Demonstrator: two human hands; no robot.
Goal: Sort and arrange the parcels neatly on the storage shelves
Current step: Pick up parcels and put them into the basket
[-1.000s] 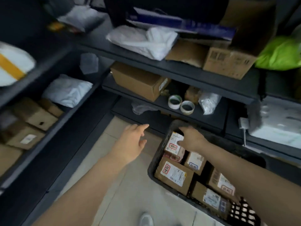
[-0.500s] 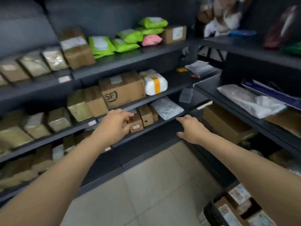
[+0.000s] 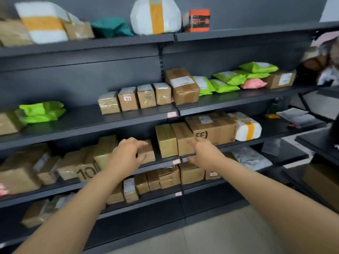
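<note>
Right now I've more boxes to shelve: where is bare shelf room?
Bare shelf between the green bags and the row of small boxes; also right of the orange box up top. Crowded: everywhere around the brown box the left hand holds.

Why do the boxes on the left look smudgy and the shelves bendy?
Head view: motion blur smears the brown boxes at the left edge, even the small box that the left hand grips; the row of small boxes looks sharper; the wide-angle lens bows the shelf edge; light is soft and even.

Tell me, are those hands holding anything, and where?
The left hand grips a small brown cardboard box at its left end, fingers over the top; the right hand holds nothing.
</note>
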